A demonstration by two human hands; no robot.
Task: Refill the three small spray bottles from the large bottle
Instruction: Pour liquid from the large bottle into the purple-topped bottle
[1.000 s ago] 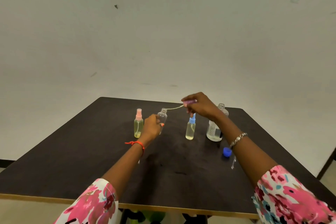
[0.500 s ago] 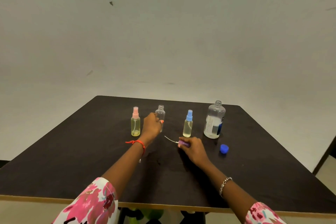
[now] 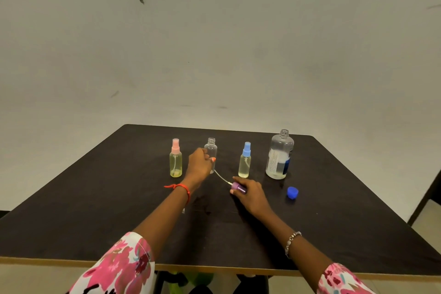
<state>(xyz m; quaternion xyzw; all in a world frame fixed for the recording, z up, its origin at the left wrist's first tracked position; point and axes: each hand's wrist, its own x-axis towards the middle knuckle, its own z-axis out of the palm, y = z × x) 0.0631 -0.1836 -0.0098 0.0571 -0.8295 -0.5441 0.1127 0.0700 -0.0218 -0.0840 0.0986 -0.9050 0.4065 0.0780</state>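
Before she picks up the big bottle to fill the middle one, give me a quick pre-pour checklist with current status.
1. Middle spray bottle uncapped: ok, neck bare.
2. Middle bottle steadied: ok, left hand wraps its lower part and it stands upright.
3. Purple spray head out of the way: not ok, right hand rests on it on the table.
4. Large bottle open: ok, blue cap lies beside it.
5. Large bottle has liquid: ok, partly filled.
6. Pink-topped bottle and blue-topped bottle capped: ok.
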